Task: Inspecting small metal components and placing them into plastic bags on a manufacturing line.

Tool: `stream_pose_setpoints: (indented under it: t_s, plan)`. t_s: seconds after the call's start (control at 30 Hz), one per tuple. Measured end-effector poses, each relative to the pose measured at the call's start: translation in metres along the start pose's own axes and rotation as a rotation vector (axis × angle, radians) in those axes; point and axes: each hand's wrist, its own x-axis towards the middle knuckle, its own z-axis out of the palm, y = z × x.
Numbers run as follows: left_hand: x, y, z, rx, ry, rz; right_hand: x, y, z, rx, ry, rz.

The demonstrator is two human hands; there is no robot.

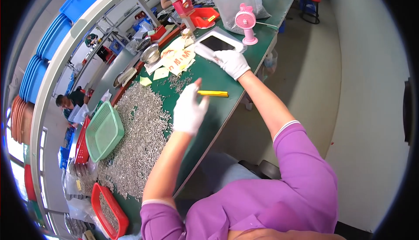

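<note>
My left hand point(190, 109), in a white glove with one fingertip bare, hovers at the right edge of a big heap of small silvery metal pieces point(142, 126). Its thumb and index finger are spread apart. A slim yellow tool point(214, 93), perhaps a cutter knife, shows beside these fingers, apparently lying on the table. Farther off, my right hand point(232, 63), also gloved in white, reaches to the near edge of a white flat device point(238, 44) with a dark screen. Its fingers extend onto that edge, their tips partly hard to make out.
A pink fan point(246, 24) stands behind the device, near a clear bag point(235, 0). Paper slips point(179, 61) and a metal bowl point(150, 54) lie left of it. A green basket point(104, 131) and a red tray point(109, 211) flank the heap. Another person point(70, 102) sits far left.
</note>
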Motion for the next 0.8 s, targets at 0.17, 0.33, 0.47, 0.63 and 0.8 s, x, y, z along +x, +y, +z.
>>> stream_pose_setpoints:
  t_s: [0.17, 0.33, 0.47, 0.63, 0.8]
  plan:
    - [0.079, -0.011, 0.088, 0.101, 0.061, -0.139, 0.004, -0.004, -0.002, 0.05, 0.004, -0.094]
    - [0.105, -0.028, 0.105, 0.247, 0.123, -0.174, 0.001, -0.004, -0.006, 0.13, 0.023, -0.088]
    - [0.115, -0.032, 0.116, 0.142, 0.115, -0.282, -0.003, -0.001, -0.006, 0.167, 0.015, 0.149]
    - [0.118, -0.054, 0.113, -0.15, 0.233, -0.312, 0.002, -0.005, -0.009, 0.125, -0.188, 0.277]
    - [0.112, -0.053, 0.102, -0.358, 0.17, -0.298, -0.002, 0.003, -0.006, 0.068, -0.261, 0.238]
